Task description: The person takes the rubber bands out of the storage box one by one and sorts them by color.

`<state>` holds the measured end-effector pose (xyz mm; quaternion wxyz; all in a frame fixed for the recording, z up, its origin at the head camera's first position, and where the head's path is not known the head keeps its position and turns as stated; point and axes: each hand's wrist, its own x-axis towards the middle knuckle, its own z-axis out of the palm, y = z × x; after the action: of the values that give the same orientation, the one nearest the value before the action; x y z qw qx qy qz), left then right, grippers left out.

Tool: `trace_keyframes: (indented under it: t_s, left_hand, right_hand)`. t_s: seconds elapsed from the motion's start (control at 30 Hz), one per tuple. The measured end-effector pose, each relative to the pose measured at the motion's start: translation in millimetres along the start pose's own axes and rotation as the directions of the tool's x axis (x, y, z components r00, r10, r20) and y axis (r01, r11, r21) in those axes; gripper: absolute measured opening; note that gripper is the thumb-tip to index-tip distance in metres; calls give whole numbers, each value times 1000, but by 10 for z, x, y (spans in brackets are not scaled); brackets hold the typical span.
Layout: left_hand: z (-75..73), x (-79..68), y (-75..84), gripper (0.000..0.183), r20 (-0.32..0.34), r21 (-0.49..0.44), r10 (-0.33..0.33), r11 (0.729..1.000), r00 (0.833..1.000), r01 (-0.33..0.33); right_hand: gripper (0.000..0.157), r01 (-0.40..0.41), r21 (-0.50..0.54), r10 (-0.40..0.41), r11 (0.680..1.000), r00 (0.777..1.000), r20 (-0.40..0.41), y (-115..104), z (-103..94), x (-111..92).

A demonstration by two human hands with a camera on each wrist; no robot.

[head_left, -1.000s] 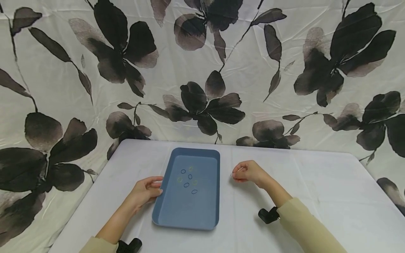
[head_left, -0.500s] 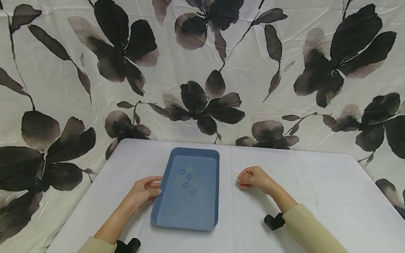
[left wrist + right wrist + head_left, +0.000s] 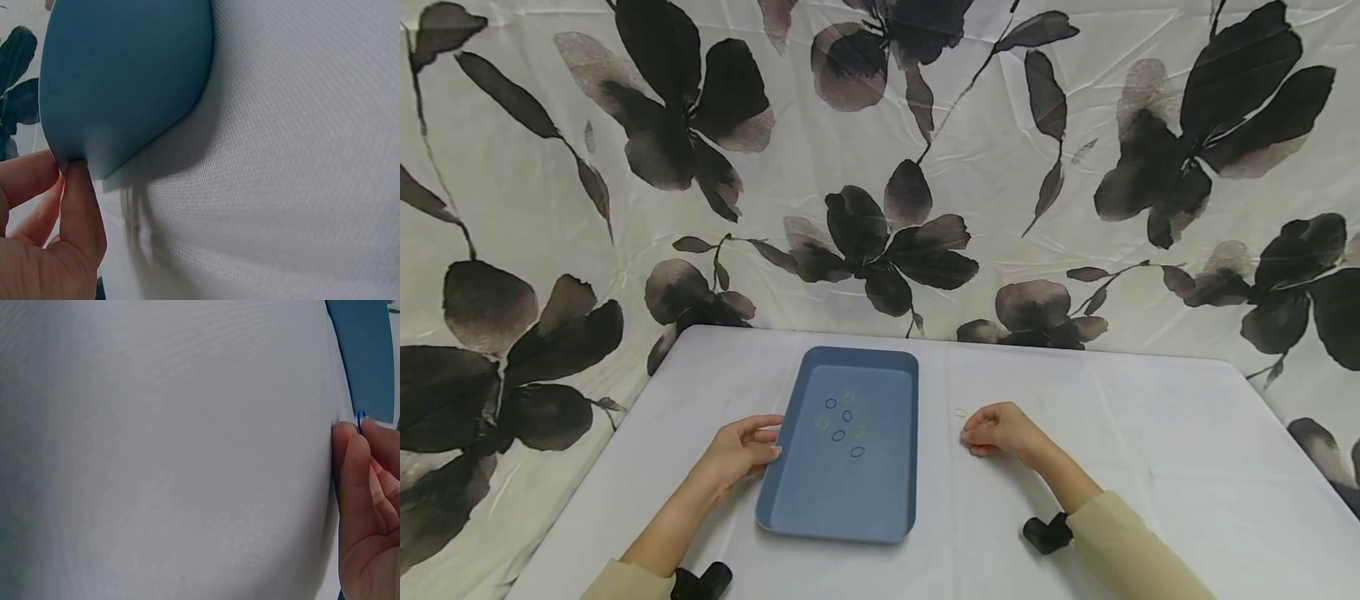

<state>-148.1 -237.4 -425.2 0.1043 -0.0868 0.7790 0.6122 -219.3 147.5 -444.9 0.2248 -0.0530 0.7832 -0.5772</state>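
A shallow blue tray (image 3: 835,500) lies on the white table, tilted slightly in the head view. My left hand (image 3: 733,457) pinches its left rim between thumb and fingers, as the left wrist view shows (image 3: 53,219). Inside the tray several small thin bands lie apart, some dark blue, such as one band (image 3: 857,452), others pale yellow. Right of the tray, my right hand (image 3: 1003,432) is low over the cloth. Its thumb and fingertip pinch a small blue band (image 3: 360,419). Just beyond those fingertips, a yellow band (image 3: 960,412) rests on the table.
White cloth covers the table (image 3: 1180,500). Behind its far edge hangs a floral sheet (image 3: 1015,175). Black wrist devices (image 3: 1048,533) sit below both hands, near the beige sleeves.
My right hand has drawn back to the right and nearer, uncovering the yellow band on the table. The left hand keeps its grip on the tray; the view shifts slightly.
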Motion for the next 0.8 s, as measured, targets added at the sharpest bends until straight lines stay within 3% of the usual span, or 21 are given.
trace_keyframes:
  t_s: [0.3, 0.8]
  left_hand:
    - [-5, -1, 10, 53, 3, 6, 0, 1000, 1000, 0]
    - [4, -23, 37, 52, 0, -6, 2, 1000, 1000, -2]
  right_hand:
    - [9, -9, -15, 9, 1000, 999, -40, 6, 53, 20]
    - [7, -10, -140, -1, 990, 997, -83, -34, 110, 36]
